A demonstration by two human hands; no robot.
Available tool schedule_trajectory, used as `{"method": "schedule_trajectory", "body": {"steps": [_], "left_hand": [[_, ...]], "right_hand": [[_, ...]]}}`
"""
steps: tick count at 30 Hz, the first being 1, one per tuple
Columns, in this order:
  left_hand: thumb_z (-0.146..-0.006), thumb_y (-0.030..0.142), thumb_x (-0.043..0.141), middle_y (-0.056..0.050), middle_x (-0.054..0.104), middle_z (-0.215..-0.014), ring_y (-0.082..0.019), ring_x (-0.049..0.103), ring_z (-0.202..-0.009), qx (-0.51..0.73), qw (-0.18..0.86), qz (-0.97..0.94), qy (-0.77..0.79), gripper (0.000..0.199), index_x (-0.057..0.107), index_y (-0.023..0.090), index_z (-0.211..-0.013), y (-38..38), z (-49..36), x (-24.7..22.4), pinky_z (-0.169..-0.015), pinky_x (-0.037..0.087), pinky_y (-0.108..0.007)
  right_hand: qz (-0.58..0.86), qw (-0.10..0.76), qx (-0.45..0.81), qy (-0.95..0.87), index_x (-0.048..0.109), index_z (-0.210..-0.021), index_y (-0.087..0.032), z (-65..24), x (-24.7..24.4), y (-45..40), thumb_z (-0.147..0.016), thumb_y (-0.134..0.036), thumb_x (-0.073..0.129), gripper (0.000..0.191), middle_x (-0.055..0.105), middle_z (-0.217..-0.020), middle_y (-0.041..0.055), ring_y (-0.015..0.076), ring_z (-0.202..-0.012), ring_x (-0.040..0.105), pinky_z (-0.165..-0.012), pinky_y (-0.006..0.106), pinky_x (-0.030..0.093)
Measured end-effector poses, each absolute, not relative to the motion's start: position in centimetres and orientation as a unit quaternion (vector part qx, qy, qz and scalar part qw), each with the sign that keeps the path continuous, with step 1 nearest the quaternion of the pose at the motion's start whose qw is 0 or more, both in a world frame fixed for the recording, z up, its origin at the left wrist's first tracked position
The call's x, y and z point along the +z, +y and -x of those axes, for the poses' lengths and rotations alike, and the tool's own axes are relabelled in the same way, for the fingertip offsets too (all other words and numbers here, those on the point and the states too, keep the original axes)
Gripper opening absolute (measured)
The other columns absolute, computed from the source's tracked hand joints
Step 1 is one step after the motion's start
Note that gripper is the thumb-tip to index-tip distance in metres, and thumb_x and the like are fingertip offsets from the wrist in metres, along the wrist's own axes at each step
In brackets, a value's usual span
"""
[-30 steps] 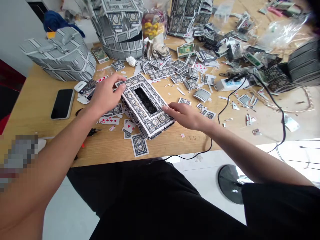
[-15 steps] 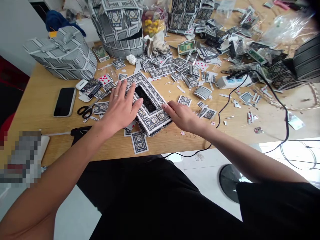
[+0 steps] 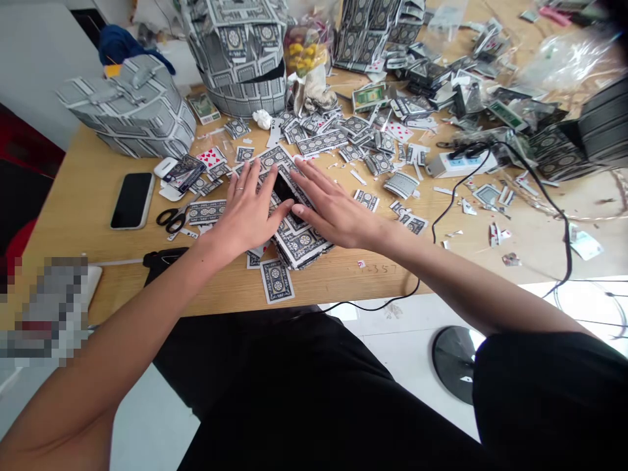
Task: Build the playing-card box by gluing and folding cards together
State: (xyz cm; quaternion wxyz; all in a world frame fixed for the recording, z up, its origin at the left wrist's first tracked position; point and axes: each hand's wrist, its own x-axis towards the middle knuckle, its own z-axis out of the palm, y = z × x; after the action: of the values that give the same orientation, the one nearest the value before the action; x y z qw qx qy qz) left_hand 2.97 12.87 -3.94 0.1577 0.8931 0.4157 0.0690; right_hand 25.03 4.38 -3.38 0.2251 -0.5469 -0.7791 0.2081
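Observation:
A flat rectangular panel made of playing cards (image 3: 300,248) lies at an angle on the table, patterned backs up, with a dark strip in its middle. My left hand (image 3: 250,209) rests flat over its left side, fingers stretched out. Across its right side lies my right hand (image 3: 333,206), also flat and open, the two thumbs almost meeting over the dark strip. Both palms hide much of the panel. A single playing card (image 3: 277,281) lies by its near corner. Black-handled scissors (image 3: 171,219) are left of my left hand.
A phone (image 3: 132,201) lies at the left. Behind stand a grey card-covered bag shape (image 3: 137,118) and a tall card-built body (image 3: 240,65). Cut cards (image 3: 321,140) and scraps litter the table. A power strip (image 3: 461,162) with a black cable sits at the right.
My right hand has moved from gripping the panel's right edge to lying flat on top of it. My left hand stays on the panel. The view has shifted slightly.

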Motion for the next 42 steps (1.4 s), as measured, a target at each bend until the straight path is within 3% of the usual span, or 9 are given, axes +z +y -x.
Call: {"method": "schedule_trajectory", "body": {"steps": [2, 8, 15, 22, 28, 31, 35, 39, 42], "left_hand": [[-0.107, 0.063, 0.044, -0.016, 0.013, -0.185, -0.043, 0.006, -0.171, 0.071, 0.155, -0.896, 0.41, 0.081, 0.022, 0.027, -0.176, 12.8, -3.1, -4.4, -0.136, 0.007, -0.068], [-0.106, 0.062, 0.045, -0.019, 0.013, -0.185, -0.045, 0.004, -0.171, 0.081, 0.147, -0.905, 0.392, 0.083, 0.023, 0.021, -0.176, 12.7, -3.2, -5.6, -0.135, 0.001, -0.07], [-0.106, 0.059, 0.047, -0.021, 0.015, -0.184, -0.046, 0.007, -0.171, 0.069, 0.13, -0.901, 0.407, 0.083, 0.025, 0.018, -0.175, 12.1, -3.6, -5.6, -0.137, 0.002, -0.067], [-0.103, 0.058, 0.055, -0.015, 0.034, -0.178, -0.044, 0.025, -0.167, 0.107, 0.107, -0.898, 0.413, 0.072, 0.041, 0.029, -0.167, 12.7, -3.8, -4.6, -0.137, 0.013, -0.069], [-0.107, 0.046, 0.046, -0.029, 0.013, -0.182, -0.044, 0.006, -0.171, 0.093, 0.132, -0.88, 0.446, 0.081, 0.023, 0.003, -0.172, 10.9, -4.5, -5.8, -0.138, 0.006, -0.065], [-0.107, 0.045, 0.047, -0.033, 0.008, -0.181, -0.046, 0.003, -0.171, 0.104, 0.124, -0.884, 0.44, 0.084, 0.02, -0.002, -0.171, 10.7, -4.7, -6.4, -0.136, 0.005, -0.069], [-0.108, 0.042, 0.047, -0.036, 0.012, -0.179, -0.047, 0.009, -0.17, 0.09, 0.098, -0.881, 0.454, 0.082, 0.023, -0.008, -0.169, 9.9, -4.6, -5.8, -0.136, 0.009, -0.067], [-0.11, 0.048, 0.045, -0.039, 0.02, -0.176, -0.047, 0.018, -0.168, 0.098, 0.055, -0.884, 0.454, 0.084, 0.031, -0.016, -0.162, 5.1, -4.2, -5.0, -0.138, 0.013, -0.063], [-0.112, 0.052, 0.038, -0.038, 0.026, -0.174, -0.044, 0.024, -0.167, 0.111, 0.043, -0.9, 0.419, 0.082, 0.035, -0.014, -0.162, -0.1, -4.0, -5.3, -0.137, 0.019, -0.062]], "right_hand": [[0.538, 0.203, 0.223, -0.787, 0.026, -0.176, -0.014, -24.7, -4.0, 4.8, -0.111, -0.067, 0.035, 0.084, 0.015, -0.185, 0.0136, 0.0351, -0.173, 0.008, -0.139, 0.061, 0.019], [0.534, 0.184, 0.229, -0.793, 0.015, -0.179, -0.019, -25.0, -5.5, 4.9, -0.109, -0.074, 0.031, 0.09, 0.011, -0.186, 0.0079, 0.0319, -0.173, 0.004, -0.142, 0.057, 0.011], [0.535, 0.175, 0.205, -0.801, 0.016, -0.177, -0.01, -24.6, -5.8, 4.8, -0.105, -0.079, 0.034, 0.102, 0.011, -0.185, 0.0153, 0.0341, -0.173, 0.005, -0.141, 0.057, 0.015], [0.554, 0.164, 0.19, -0.794, 0.028, -0.175, -0.014, -24.3, -4.7, 5.1, -0.106, -0.08, 0.029, 0.096, 0.023, -0.182, 0.02, 0.038, -0.17, 0.02, -0.136, 0.066, 0.023], [0.556, 0.179, 0.188, -0.789, 0.018, -0.177, -0.009, -24.1, -6.2, 5.3, -0.108, -0.078, 0.024, 0.098, 0.012, -0.185, 0.0183, 0.0323, -0.173, 0.008, -0.14, 0.056, 0.018], [0.554, 0.187, 0.177, -0.792, 0.016, -0.177, -0.007, -24.1, -7.1, 5.5, -0.105, -0.082, 0.024, 0.104, 0.01, -0.185, 0.0179, 0.0325, -0.173, 0.005, -0.141, 0.054, 0.015], [0.557, 0.184, 0.189, -0.788, 0.016, -0.176, -0.007, -24.2, -6.9, 5.4, -0.106, -0.082, 0.022, 0.103, 0.01, -0.185, 0.0177, 0.0333, -0.173, 0.006, -0.14, 0.055, 0.016], [0.56, 0.188, 0.187, -0.785, 0.026, -0.176, -0.014, -24.5, -6.0, 6.3, -0.108, -0.078, 0.02, 0.093, 0.021, -0.184, 0.0156, 0.0366, -0.172, 0.011, -0.137, 0.065, 0.022], [0.552, 0.179, 0.164, -0.798, 0.034, -0.172, -0.011, -24.4, -5.5, 8.9, -0.11, -0.074, 0.019, 0.089, 0.028, -0.181, 0.0175, 0.0351, -0.172, 0.015, -0.138, 0.059, 0.02]]}}
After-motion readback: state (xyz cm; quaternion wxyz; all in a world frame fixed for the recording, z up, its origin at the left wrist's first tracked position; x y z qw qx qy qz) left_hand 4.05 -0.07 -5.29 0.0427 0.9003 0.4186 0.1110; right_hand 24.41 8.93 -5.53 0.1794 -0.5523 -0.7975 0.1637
